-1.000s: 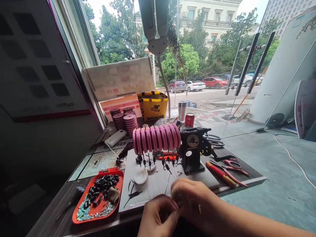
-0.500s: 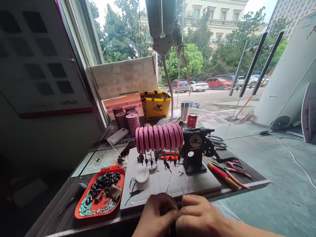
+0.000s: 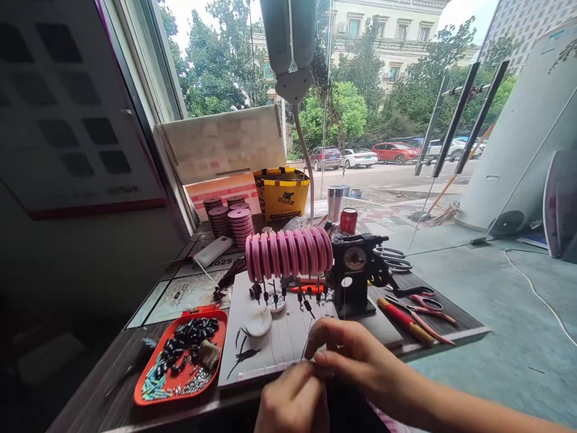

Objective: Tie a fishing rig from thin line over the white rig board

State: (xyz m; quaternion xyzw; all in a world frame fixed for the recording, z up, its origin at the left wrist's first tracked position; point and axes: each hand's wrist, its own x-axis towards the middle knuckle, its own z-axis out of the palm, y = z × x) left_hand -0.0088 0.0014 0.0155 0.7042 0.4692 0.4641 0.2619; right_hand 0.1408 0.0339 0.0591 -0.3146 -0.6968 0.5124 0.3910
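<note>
My left hand (image 3: 291, 402) and my right hand (image 3: 349, 352) meet at the near edge of a white grooved board (image 3: 288, 337). Both are closed in a pinch on a thin line I can barely make out; it seems to run up toward a row of pink spools (image 3: 288, 251) on a rack. Small black pieces hang on lines under the spools. A black winding device (image 3: 354, 273) stands right of the spools. What sits between my fingertips is too small to name.
An orange tray (image 3: 180, 361) of black and coloured beads lies at the left. Red-handled pliers and scissors (image 3: 417, 313) lie to the right. Stacked pink spools (image 3: 229, 219), a yellow bag (image 3: 282, 192), a red can (image 3: 348, 220) and a lamp arm (image 3: 293, 72) stand behind. Glass wall beyond.
My right hand has lifted from the table edge up over the white board. My left hand stays low beneath it. The view shifted slightly.
</note>
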